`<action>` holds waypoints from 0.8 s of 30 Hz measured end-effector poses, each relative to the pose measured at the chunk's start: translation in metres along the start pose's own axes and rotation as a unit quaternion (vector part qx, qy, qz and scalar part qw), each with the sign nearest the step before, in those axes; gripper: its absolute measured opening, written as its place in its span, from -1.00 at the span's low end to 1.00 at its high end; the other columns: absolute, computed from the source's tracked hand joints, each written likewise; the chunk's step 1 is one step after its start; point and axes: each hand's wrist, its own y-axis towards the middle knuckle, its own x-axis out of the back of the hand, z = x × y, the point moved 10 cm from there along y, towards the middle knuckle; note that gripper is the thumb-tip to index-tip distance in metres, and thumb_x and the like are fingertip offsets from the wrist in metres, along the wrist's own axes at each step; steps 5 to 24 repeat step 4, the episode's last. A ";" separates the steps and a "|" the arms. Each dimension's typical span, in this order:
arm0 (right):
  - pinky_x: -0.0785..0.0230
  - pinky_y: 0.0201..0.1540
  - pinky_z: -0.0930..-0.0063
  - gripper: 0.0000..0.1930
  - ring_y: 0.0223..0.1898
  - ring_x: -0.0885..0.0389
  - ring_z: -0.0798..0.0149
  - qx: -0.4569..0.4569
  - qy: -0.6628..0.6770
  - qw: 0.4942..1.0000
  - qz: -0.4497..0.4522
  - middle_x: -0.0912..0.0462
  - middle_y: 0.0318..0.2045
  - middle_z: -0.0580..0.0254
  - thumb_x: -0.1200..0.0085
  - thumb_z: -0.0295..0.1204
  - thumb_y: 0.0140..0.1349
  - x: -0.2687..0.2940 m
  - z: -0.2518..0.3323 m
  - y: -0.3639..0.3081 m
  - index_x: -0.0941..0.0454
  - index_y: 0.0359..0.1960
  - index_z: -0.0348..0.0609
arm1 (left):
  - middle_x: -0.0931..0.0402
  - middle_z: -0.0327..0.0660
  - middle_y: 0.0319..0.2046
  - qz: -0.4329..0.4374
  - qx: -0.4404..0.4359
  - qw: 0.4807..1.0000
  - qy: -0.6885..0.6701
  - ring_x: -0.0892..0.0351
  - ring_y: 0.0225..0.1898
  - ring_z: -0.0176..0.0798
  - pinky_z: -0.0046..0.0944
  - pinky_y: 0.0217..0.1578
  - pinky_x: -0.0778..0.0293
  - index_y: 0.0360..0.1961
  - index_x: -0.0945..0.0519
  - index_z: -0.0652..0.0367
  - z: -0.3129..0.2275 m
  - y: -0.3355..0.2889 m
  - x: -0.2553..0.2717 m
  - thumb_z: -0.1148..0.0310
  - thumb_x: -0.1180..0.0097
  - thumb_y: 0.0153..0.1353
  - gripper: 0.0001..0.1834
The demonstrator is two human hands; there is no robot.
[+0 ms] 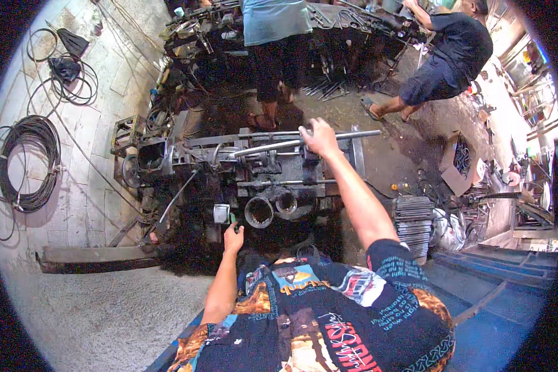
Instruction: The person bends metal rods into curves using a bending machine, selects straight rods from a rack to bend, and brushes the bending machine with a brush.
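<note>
Across the middle stands a greasy machine (285,164), a lathe by its look, with rods and two round openings in front. My right hand (319,137) is stretched over it, fingers curled on a long metal rod (359,134) that slants across its top. Low at the machine's front left, my left hand (234,238) is closed round a small green and dark handle (234,222). Most of that handle is hidden by the fingers. Just beyond it sits a pale square box (222,214). A toothed round opening (258,212) lies to its right.
Two people stand beyond the machine, one in a light blue shirt (276,22), one in dark clothes (459,49). Coiled cable (30,162) hangs on the left wall. A cardboard box (462,164) and a ribbed metal block (412,224) are at right. Long bars litter the back bench (347,18).
</note>
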 end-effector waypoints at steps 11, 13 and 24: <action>-0.44 -0.07 0.12 -0.34 -0.16 -0.64 -0.06 -0.065 -0.111 0.973 0.194 -0.66 -0.26 -0.12 0.13 0.22 0.16 -0.052 -0.007 0.009 -0.65 -0.23 -0.19 | -0.53 0.15 -0.06 -0.004 0.043 0.999 0.009 -0.52 0.01 0.11 -0.07 0.05 -0.39 0.06 -0.52 0.24 0.025 0.002 0.001 0.18 -0.10 0.19 -0.52; -0.44 -0.07 0.12 -0.34 -0.16 -0.64 -0.06 -0.065 -0.111 0.973 0.194 -0.66 -0.26 -0.12 0.13 0.22 0.16 -0.052 -0.007 0.009 -0.65 -0.23 -0.19 | -0.53 0.15 -0.06 -0.004 0.043 0.999 0.009 -0.52 0.01 0.11 -0.07 0.05 -0.39 0.06 -0.52 0.24 0.025 0.002 0.001 0.18 -0.10 0.19 -0.52; -0.44 -0.07 0.12 -0.34 -0.16 -0.64 -0.06 -0.065 -0.111 0.973 0.194 -0.66 -0.26 -0.12 0.13 0.22 0.16 -0.052 -0.007 0.009 -0.65 -0.23 -0.19 | -0.53 0.15 -0.06 -0.004 0.043 0.999 0.009 -0.52 0.01 0.11 -0.07 0.05 -0.39 0.06 -0.52 0.24 0.025 0.002 0.001 0.18 -0.10 0.19 -0.52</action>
